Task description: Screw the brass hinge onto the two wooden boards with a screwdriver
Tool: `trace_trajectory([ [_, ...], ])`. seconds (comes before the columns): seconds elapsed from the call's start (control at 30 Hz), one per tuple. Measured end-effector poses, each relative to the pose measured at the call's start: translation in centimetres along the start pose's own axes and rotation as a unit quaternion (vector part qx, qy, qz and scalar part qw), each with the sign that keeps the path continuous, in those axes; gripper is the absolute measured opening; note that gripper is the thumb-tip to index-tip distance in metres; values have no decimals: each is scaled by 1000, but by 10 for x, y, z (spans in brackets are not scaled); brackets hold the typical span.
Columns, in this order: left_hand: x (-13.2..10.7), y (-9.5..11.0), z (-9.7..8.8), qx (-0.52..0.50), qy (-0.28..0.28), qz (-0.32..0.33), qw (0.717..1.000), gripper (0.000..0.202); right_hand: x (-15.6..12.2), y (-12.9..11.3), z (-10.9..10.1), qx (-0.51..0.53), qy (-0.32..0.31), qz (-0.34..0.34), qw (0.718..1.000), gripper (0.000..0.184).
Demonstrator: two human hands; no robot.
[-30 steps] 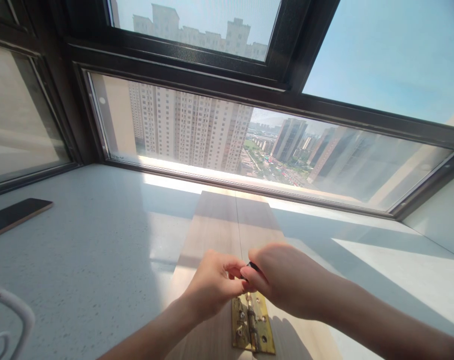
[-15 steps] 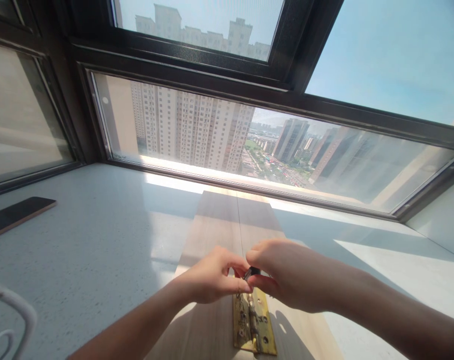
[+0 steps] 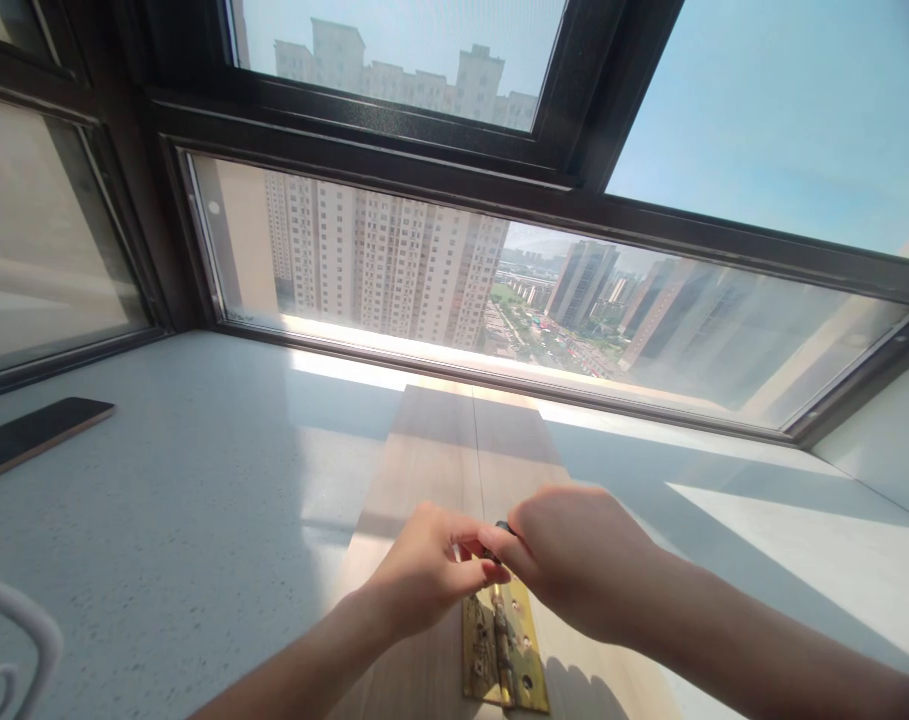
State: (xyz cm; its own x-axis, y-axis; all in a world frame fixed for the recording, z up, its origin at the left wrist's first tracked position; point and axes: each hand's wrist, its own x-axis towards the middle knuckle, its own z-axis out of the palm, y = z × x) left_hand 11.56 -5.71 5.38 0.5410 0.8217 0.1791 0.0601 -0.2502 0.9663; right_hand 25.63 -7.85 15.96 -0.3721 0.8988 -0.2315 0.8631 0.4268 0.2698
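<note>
A tarnished brass hinge (image 3: 527, 655) lies opened flat over the seam between two pale wooden boards (image 3: 439, 450). Screw holes show in its leaves. Above the hinge's far end, my right hand (image 3: 589, 560) is closed around a small dark-handled tool (image 3: 503, 526); most of it is hidden by the fingers, so its exact kind is unclear. My left hand (image 3: 428, 565) pinches with thumb and fingers at the tool's lower end, close to the right fingertips. Whatever sits between the left fingertips is too small and covered to make out.
The boards rest on a white speckled sill (image 3: 221, 480). A dark phone (image 3: 41, 432) lies at the left, and a white curved tube or cable (image 3: 45, 640) stands at the lower left. Dark-framed windows (image 3: 499, 190) rise behind the sill, with tall buildings outside.
My right hand has rotated around the tool, its knuckles turning over and its fingers now covering more of the handle. The left hand keeps its pinch in nearly the same place.
</note>
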Motion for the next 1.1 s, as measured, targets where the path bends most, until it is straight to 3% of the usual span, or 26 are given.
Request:
trace_trajectory([
  [0.2,-3,1,4,71,41,6,997,16,5,-7,4,59,-9,50,997,43],
  [0.33,-6,-3,9,176,117,13,977,25,6,-4,-1,79,2,4,997,40],
  [0.43,-8,-7,12,218,142,18,965,25,6,-1,-7,69,-14,-20,997,36],
  [0.7,-9,-6,13,185,112,6,976,9,4,-3,3,26,7,-2,1000,48],
  [0.8,-5,1,3,107,24,19,994,9,2,-4,9,7,9,-6,1000,40],
  [0.87,-2,4,-8,73,-50,22,996,12,1,-3,11,11,7,-16,1000,37],
  [0.93,0,4,-15,66,-88,25,994,16,1,-2,12,14,13,-31,999,36],
  [1.0,1,2,-17,65,-79,29,994,18,1,-2,11,32,20,-26,999,37],
  [1.1,0,-1,-7,62,-10,31,998,15,1,-3,9,94,23,10,995,35],
])
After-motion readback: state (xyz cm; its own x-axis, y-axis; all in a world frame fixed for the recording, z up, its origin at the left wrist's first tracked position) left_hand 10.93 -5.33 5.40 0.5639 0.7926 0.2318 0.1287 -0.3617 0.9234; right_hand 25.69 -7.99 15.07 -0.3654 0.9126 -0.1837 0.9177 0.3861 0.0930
